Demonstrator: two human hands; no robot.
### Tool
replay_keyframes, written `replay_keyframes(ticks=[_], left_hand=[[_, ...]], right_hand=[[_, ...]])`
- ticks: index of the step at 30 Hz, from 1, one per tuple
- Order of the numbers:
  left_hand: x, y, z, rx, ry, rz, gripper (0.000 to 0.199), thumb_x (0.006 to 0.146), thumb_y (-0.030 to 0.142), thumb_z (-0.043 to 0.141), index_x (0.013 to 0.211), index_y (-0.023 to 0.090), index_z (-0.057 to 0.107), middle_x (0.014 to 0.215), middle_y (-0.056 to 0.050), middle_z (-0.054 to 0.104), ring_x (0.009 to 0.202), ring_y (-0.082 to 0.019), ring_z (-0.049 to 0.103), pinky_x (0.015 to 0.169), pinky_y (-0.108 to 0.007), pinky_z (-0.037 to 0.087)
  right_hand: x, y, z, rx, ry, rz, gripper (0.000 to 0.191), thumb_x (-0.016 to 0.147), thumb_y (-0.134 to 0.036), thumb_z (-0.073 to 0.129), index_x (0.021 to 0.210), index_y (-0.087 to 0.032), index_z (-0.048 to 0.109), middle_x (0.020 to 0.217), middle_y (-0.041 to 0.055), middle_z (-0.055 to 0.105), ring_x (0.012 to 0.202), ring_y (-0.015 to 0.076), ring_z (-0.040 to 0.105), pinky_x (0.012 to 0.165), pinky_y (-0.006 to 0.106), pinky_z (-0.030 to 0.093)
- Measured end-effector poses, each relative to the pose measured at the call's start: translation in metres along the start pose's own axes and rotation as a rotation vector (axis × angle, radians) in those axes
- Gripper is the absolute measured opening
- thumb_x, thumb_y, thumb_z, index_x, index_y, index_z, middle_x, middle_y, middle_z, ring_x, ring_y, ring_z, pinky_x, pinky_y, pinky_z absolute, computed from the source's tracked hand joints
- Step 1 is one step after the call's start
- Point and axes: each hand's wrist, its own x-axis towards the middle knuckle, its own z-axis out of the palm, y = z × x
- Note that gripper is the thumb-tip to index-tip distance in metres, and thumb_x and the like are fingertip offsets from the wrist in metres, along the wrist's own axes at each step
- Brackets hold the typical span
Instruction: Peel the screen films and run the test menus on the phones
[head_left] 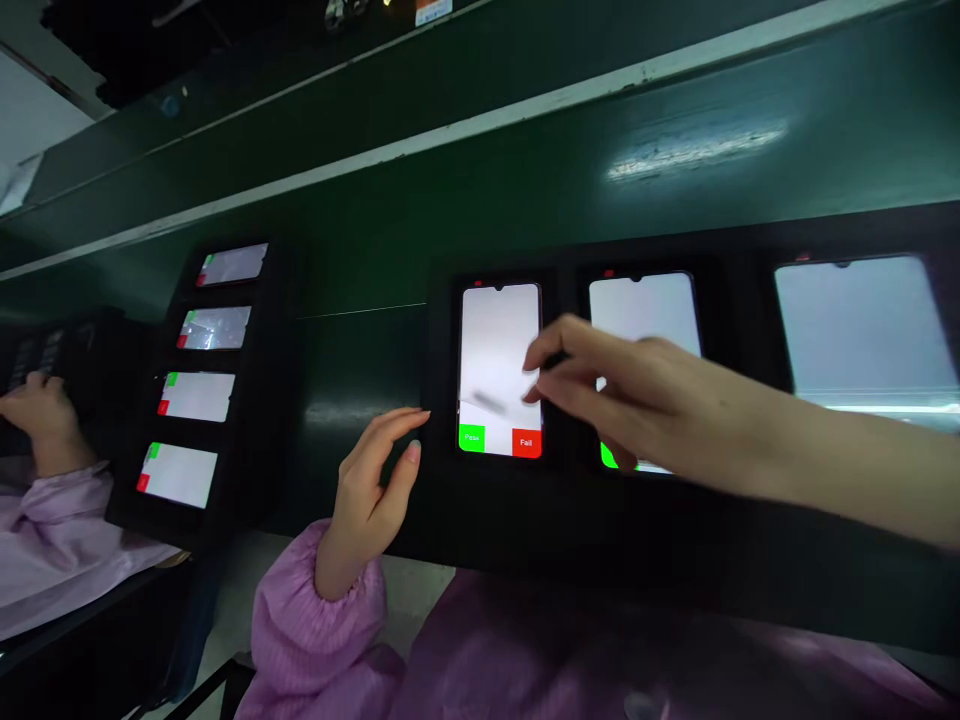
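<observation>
Three lit smartphones are set side by side in a long black tray. The leftmost smartphone point(499, 350) shows a white screen with a green Pass button and a red Fail button at the bottom. Over the middle smartphone point(637, 300) reaches my right hand point(637, 395), partly covering it; its fingers are loosely bent and apart, the tips at the leftmost phone's right edge. Whether they touch the glass I cannot tell. A blurred dark streak crosses that screen. My left hand point(375, 490) is open beside the tray's left edge, holding nothing. Another white-lit smartphone point(870, 330) lies at the right.
On the left, a second black tray point(259, 400) carries several lit phones with green and red corners. A co-worker's hand point(45, 415) and pale sleeve are beyond it at far left. The dark green bench point(360, 230) has light strips running along it.
</observation>
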Motion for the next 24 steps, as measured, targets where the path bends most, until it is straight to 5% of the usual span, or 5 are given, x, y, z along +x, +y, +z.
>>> replay_keyframes(ticks=[4,7,14,20,24], left_hand=[[-0.013,0.011,0.002,0.157,-0.014,0.096,0.045,0.103,0.013,0.058,0.145,0.030,0.062,0.150,-0.005,0.063,0.142,-0.020,0.059,0.121,-0.036,0.051],[-0.019,0.017,0.008,0.232,0.006,0.268,0.055,0.098,0.007,0.060,0.148,0.029,0.060,0.151,-0.007,0.061,0.146,-0.025,0.056,0.126,-0.043,0.046],[-0.015,0.011,0.022,0.507,0.025,0.336,0.062,0.102,0.024,0.061,0.159,0.045,0.048,0.170,0.000,0.044,0.160,-0.038,0.036,0.136,-0.067,0.015],[-0.021,0.025,0.042,0.358,0.137,0.202,0.063,0.100,0.029,0.059,0.157,0.055,0.046,0.166,0.012,0.048,0.151,-0.037,0.050,0.133,-0.069,0.028],[-0.012,0.046,0.066,0.373,0.144,0.271,0.064,0.098,0.020,0.065,0.153,0.049,0.054,0.156,0.004,0.060,0.142,-0.035,0.059,0.133,-0.068,0.029]], right_hand=[[-0.053,0.000,-0.001,-0.300,0.163,-0.248,0.022,0.112,-0.032,0.047,0.123,-0.028,0.065,0.108,0.0026,0.077,0.086,0.0197,0.073,0.069,0.033,0.055],[-0.089,0.010,0.006,-0.713,0.308,-0.323,0.029,0.113,-0.039,0.047,0.121,-0.025,0.071,0.149,0.0090,0.063,0.122,0.0307,0.064,0.089,0.045,0.054],[-0.170,0.041,0.003,-0.825,0.673,-0.159,0.026,0.112,-0.030,0.049,0.120,-0.023,0.072,0.142,0.0120,0.064,0.126,0.0302,0.058,0.100,0.050,0.047],[-0.227,0.069,-0.003,-0.904,0.772,0.050,0.031,0.112,-0.033,0.047,0.126,-0.028,0.074,0.150,0.0107,0.059,0.130,0.0332,0.056,0.104,0.054,0.043],[-0.265,0.091,-0.020,-0.923,0.840,0.206,0.030,0.108,-0.028,0.052,0.127,-0.032,0.074,0.153,0.0068,0.058,0.132,0.0363,0.056,0.107,0.059,0.043]])
